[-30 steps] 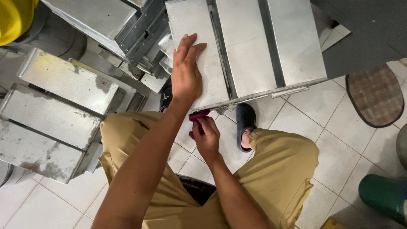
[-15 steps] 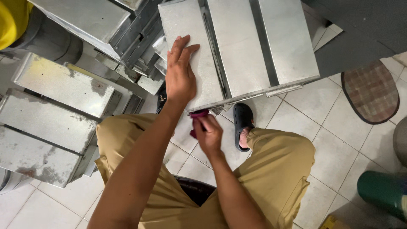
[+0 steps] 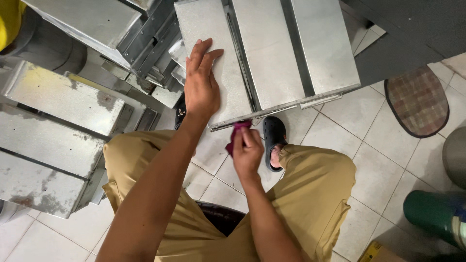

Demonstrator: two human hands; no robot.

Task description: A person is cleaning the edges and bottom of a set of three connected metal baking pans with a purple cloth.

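A flat galvanised sheet-metal duct piece [image 3: 272, 53] with raised seams lies in front of me, over my knees. My left hand [image 3: 200, 85] rests flat on its left panel, fingers spread, pressing it down. My right hand [image 3: 247, 150] is closed around a small dark red tool [image 3: 236, 136] held against the near edge of the metal piece. I sit on a dark stool [image 3: 221, 218] in tan trousers, with a black sandal [image 3: 274, 140] on the tiles under the edge.
Several more sheet-metal duct sections [image 3: 53, 121] are stacked to my left. A checked oval mat [image 3: 417, 99] lies on the white tiled floor at right, a green cylinder [image 3: 434, 216] at lower right, a yellow object [image 3: 9, 22] at top left.
My left hand has stayed flat on the panel while my right hand with the red tool has stayed at the sheet's near edge. The view has shifted slightly.
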